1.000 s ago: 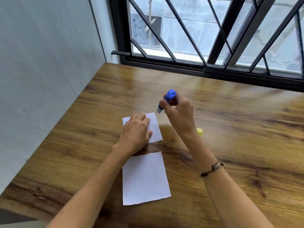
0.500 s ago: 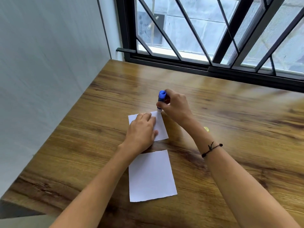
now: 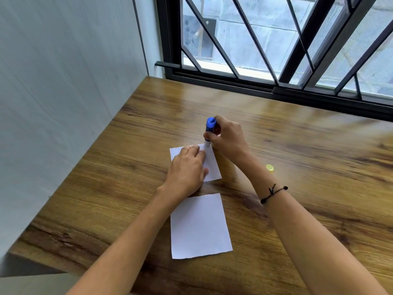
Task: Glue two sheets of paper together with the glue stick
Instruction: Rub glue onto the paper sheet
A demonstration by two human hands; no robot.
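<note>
Two white sheets lie on the wooden table (image 3: 297, 145). My left hand (image 3: 187, 167) presses flat on the far sheet (image 3: 212, 165), covering most of it. In my right hand (image 3: 227, 139) I grip the blue glue stick (image 3: 210, 128) nearly upright, its white tip touching the far right corner of that sheet. The near sheet (image 3: 198, 225) lies bare just below, close to my left forearm.
A small yellow cap (image 3: 269, 167) sits on the table right of my right forearm. A grey wall (image 3: 63, 81) runs along the table's left edge. A black barred window (image 3: 276, 50) borders the far edge.
My right hand has lowered the glue stick from above the table, turned it upright and set its tip on the far sheet's corner. My left hand has stayed pressed on that sheet.
</note>
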